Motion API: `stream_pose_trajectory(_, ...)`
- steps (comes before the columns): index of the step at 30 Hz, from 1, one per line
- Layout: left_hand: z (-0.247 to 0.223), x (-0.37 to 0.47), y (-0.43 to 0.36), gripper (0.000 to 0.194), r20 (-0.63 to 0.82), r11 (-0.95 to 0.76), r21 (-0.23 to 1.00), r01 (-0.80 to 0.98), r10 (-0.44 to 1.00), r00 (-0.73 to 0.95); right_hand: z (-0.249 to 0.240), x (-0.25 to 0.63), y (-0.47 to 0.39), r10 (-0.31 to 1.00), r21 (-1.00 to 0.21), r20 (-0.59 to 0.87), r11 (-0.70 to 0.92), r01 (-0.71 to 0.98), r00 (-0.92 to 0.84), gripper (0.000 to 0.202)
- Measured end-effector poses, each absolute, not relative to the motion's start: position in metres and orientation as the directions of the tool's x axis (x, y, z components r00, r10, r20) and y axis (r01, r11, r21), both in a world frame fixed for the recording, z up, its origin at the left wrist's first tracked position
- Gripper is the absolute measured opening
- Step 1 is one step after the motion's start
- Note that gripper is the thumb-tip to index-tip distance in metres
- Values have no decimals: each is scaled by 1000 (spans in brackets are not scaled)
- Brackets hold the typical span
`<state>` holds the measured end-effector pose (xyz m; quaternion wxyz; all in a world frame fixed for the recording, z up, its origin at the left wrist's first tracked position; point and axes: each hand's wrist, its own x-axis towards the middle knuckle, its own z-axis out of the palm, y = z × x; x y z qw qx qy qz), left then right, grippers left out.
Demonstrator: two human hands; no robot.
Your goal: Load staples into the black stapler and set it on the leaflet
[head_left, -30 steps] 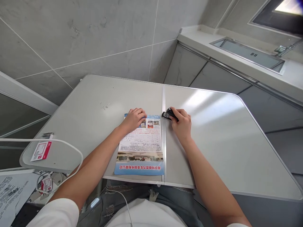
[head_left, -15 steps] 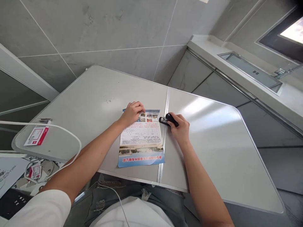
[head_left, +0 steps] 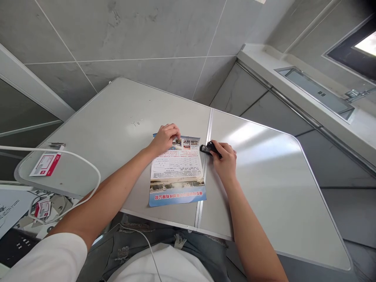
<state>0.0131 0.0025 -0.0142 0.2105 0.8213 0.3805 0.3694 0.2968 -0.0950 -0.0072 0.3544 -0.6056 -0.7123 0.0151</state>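
Note:
A printed leaflet [head_left: 176, 174], upside down to me, lies on the pale table [head_left: 258, 199] across part of the metal seam strip. My left hand [head_left: 167, 138] is at its far edge, fingers curled closed on the paper; the fingertips are partly hidden. A small black stapler [head_left: 208, 149] is in my right hand [head_left: 225, 158], fingers and thumb wrapped round it. Its jaws are parted and point left, just beside the leaflet's right edge near the far corner. Jaws and paper look slightly apart.
Loose staples [head_left: 136, 123] lie on the table left of my left hand. A red-and-white box [head_left: 47, 163] is near the left edge, with a staple strip [head_left: 57, 145] behind it. A white cable [head_left: 85, 159] loops over my left forearm. A sink [head_left: 319, 94] is at the right.
The view has shifted slightly, so the table and hands appear a little further right. My hands, the leaflet and the stapler hold nearly the same places relative to each other.

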Motion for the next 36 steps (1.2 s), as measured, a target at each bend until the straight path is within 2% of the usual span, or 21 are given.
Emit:
stream_pose_trajectory(4, -13, 14, 2, 26, 431, -602, 648, 467, 795, 427, -5, 296, -96, 894, -472, 438, 321, 821, -97, 40)
stream_pose_trajectory(8, -15, 15, 2, 27, 414, -605, 616, 505, 794, 446, -4, 294, -98, 896, -483, 425, 346, 804, -129, 40)
stream_pose_trajectory(20, -21, 18, 1, 28, 430, -655, 561, 506, 753, 499, 1, 287, -100, 845, -421, 436, 496, 759, -310, 38)
stream_pose_trajectory(36, -18, 24, -5, 28, 435, -645, 639, 418, 752, 495, -6, 273, -104, 838, -450, 432, 521, 725, -334, 39)
